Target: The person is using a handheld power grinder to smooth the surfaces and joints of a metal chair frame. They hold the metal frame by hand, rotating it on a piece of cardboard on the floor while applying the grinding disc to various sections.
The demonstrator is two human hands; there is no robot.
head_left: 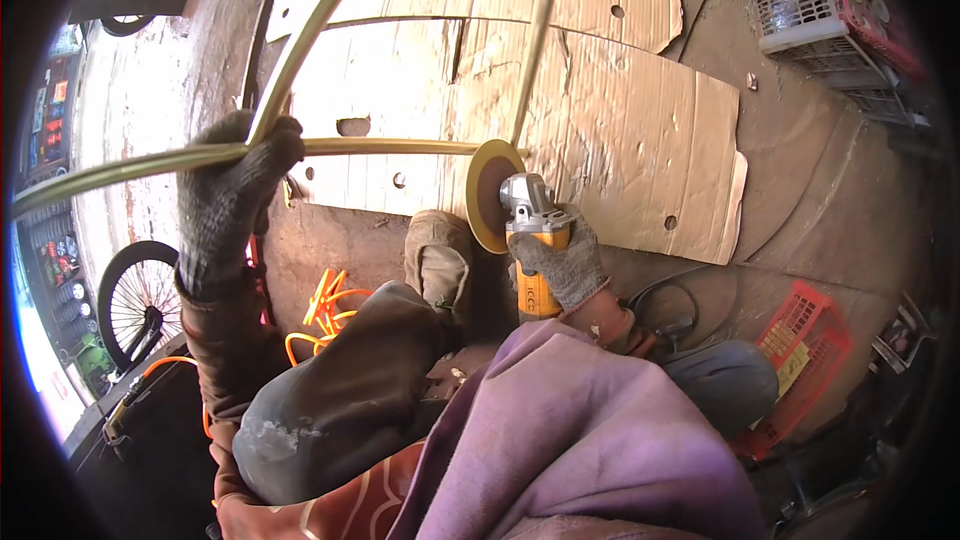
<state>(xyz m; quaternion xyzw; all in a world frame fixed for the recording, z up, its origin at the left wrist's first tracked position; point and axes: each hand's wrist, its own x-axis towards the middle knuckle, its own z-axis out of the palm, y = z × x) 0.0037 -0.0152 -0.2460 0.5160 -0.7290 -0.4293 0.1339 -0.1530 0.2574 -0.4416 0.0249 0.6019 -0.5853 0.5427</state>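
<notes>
Strong daylight reaches me from the left, burning the ground (130, 150) there nearly white and washing out part of the cardboard (640, 140). The disc (488, 195) before me looks fairly sharp. Shadow darkens the lower right; fisheye curvature bends the outer crates (800, 12), and black vignetting rings my view.

My left grip (226, 178) wears a dark grey knitted glove (215, 215); my right grip (562, 256), a lighter grey glove (582, 278). Left sleeve (232, 345): dark brown, creased. Trousers (350, 380): dark, marked by a whitish scuff (275, 440) at the left knee. Visible shoe (438, 258): tan, rounded toe, worn. Across my front: loose purple cloth (580, 430), folded; beside it, reddish-brown fabric (335, 508) bearing pale curved lines.
</notes>
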